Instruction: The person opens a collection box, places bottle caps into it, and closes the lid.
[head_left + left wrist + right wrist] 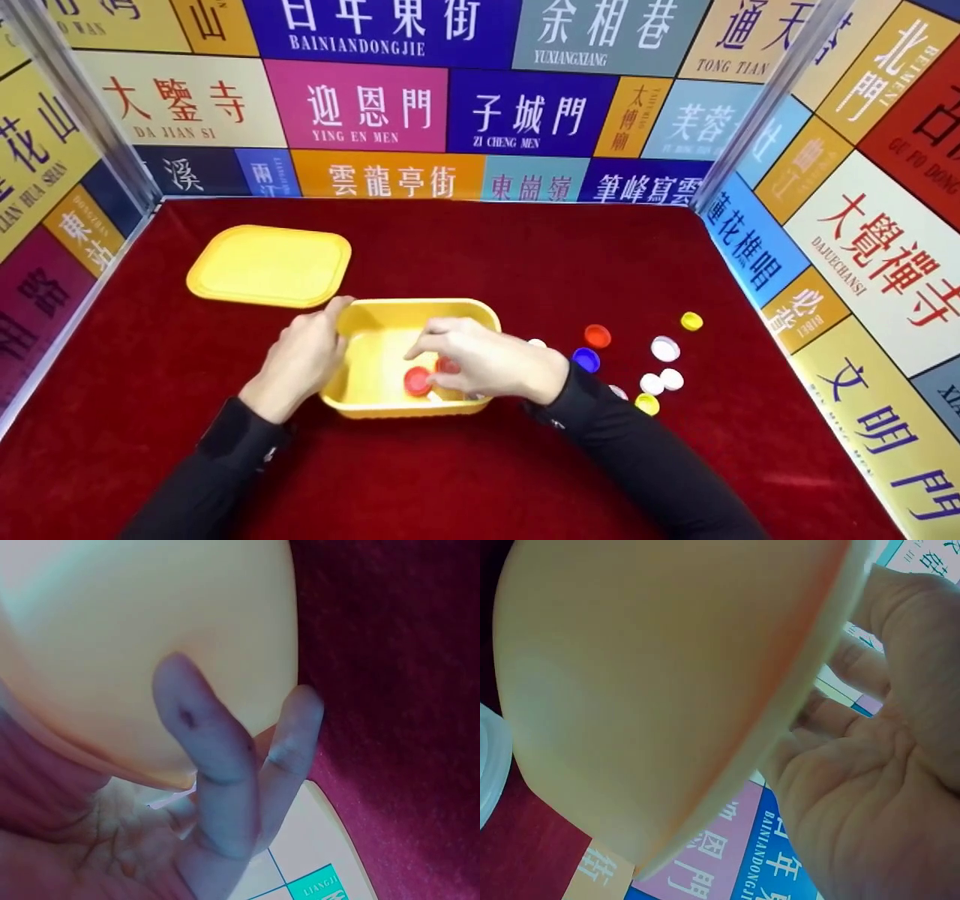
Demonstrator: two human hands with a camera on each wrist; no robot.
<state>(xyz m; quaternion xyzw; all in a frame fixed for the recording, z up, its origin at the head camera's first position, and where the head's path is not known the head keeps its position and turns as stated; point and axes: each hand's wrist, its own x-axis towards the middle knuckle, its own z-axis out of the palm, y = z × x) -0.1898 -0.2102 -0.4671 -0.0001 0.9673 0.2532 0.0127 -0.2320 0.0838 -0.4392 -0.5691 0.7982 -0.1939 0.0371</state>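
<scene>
My left hand (pixel 304 356) grips the left end of a yellow plastic box (pixel 412 411) at its rim. In the left wrist view, two of its fingers (pixel 225 757) lie against the outer wall. My right hand (pixel 480 356) reaches over the box's right rim, thumb and fingers spread apart low inside. A red bottle cap (pixel 418 381) lies on the box floor by the thumb; a second red cap (pixel 448 365) shows between thumb and fingers, partly covered by the hand. The right wrist view shows mostly the box's outer wall (pixel 645 690), the fingers passing behind its rim.
A yellow lid (pixel 270 266) lies flat behind and left of the box. Right of it, several loose caps are scattered, among them a red cap (pixel 598 336), a blue cap (pixel 586 360), a white cap (pixel 665 349) and a yellow cap (pixel 691 321). Printed panels wall the red cloth.
</scene>
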